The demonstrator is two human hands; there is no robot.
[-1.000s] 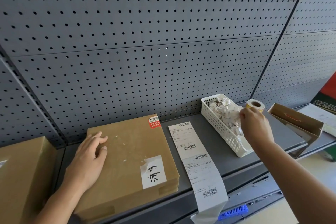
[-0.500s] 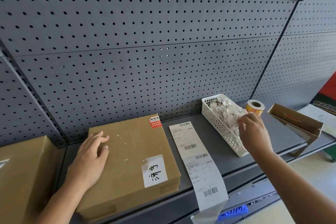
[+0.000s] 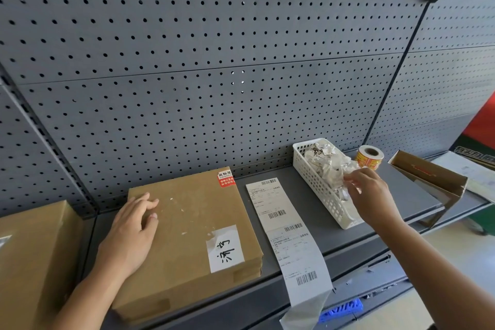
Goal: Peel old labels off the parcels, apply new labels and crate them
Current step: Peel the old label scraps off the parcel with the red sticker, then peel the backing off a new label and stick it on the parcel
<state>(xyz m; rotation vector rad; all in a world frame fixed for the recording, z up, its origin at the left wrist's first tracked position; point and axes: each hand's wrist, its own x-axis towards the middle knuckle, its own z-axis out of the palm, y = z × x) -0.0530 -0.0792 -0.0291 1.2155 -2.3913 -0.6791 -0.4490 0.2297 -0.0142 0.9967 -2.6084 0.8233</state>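
The parcel (image 3: pixel 187 236) on the shelf (image 3: pixel 417 196) is pressed under the left hand (image 3: pixel 131 233), fingers relaxed, nothing grasped. A strip of new labels (image 3: pixel 284 222) is laid just beside it. The right hand (image 3: pixel 372 196) is held over the white basket (image 3: pixel 321 196) of scraps (image 3: pixel 326 166); whether one is pinched cannot be told.

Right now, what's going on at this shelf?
A person is relabelling parcels. Their left grip rests flat on the brown parcel, whose top shows torn label residue. Their right grip is at the white basket of peeled scraps; whether it holds one is unclear. A strip of new barcode labels lies between, overhanging the shelf edge.
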